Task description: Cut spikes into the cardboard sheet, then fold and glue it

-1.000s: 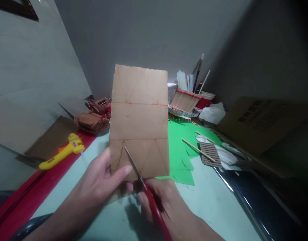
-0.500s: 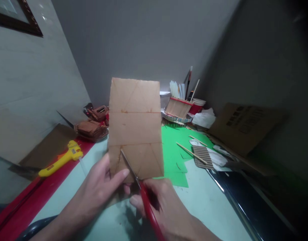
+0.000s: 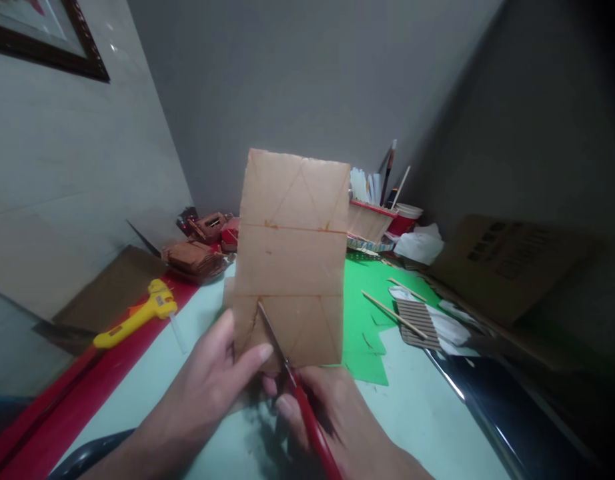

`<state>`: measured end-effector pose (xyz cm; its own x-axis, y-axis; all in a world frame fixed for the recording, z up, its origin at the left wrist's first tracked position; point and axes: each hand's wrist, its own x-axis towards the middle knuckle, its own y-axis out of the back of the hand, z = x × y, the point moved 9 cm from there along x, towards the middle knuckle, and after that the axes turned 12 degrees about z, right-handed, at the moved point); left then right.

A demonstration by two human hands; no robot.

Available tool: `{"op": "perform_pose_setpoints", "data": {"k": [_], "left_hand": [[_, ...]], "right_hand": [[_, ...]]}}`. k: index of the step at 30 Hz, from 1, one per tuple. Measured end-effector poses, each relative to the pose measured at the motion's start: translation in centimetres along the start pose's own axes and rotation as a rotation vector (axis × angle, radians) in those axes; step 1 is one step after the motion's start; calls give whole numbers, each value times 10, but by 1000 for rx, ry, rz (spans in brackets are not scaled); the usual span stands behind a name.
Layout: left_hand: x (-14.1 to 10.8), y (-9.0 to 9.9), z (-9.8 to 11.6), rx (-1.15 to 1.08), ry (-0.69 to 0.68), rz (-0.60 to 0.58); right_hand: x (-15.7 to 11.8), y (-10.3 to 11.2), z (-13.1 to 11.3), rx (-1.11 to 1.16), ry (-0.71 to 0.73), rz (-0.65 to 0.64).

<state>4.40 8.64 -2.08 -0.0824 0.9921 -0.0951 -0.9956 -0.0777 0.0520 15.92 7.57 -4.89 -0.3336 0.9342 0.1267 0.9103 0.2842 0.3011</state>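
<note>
My left hand point(image 3: 222, 367) grips the lower left corner of a brown cardboard sheet point(image 3: 292, 260), its thumb lying on the front face. The sheet stands nearly upright and carries pencil-like brown lines, some straight across and some slanting in triangles. Red-handled scissors point(image 3: 307, 413) are held in my right hand point(image 3: 337, 407). Their metal blade lies over the front of the sheet, its tip near a slanting line at the lower left. Whether the other blade is behind the card I cannot tell. My right fingers sit just below the sheet's bottom edge.
A yellow glue gun point(image 3: 137, 317) lies at left on red material. Green paper point(image 3: 365, 360), wooden sticks point(image 3: 392, 313) and a corrugated cardboard piece point(image 3: 417, 323) lie at right. Behind are brown pieces point(image 3: 195, 260), a box of sticks point(image 3: 370, 219) and a cardboard box point(image 3: 507, 267).
The whole view has shifted, so everything appears further right. The sheet is tilted slightly differently, while the scissors keep nearly the same place on it. Both holds are unchanged.
</note>
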Motion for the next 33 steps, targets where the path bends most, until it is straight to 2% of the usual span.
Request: {"op": "perform_pose_setpoints", "data": {"k": [3, 8, 12, 14, 19, 23, 29, 33], "left_hand": [[2, -1, -1, -20, 3, -10], [1, -3, 4, -53, -20, -18], [-4, -1, 12, -73, -68, 50], [-4, 0, 13, -92, -74, 70], [-3, -6, 8, -71, -52, -14], [-1, -1, 2, -75, -32, 32], [7, -2, -9, -45, 18, 14], [12, 1, -13, -18, 40, 25]], "right_hand": [[1, 1, 3, 40, -36, 23], [0, 0, 8, 183, -217, 1], [-1, -3, 5, 294, -313, -43], [0, -2, 2, 309, -313, -40], [3, -1, 2, 288, -309, -15], [5, 1, -1, 260, -235, 2], [3, 1, 19, 116, -220, 24], [5, -6, 26, 129, -203, 14]]}}
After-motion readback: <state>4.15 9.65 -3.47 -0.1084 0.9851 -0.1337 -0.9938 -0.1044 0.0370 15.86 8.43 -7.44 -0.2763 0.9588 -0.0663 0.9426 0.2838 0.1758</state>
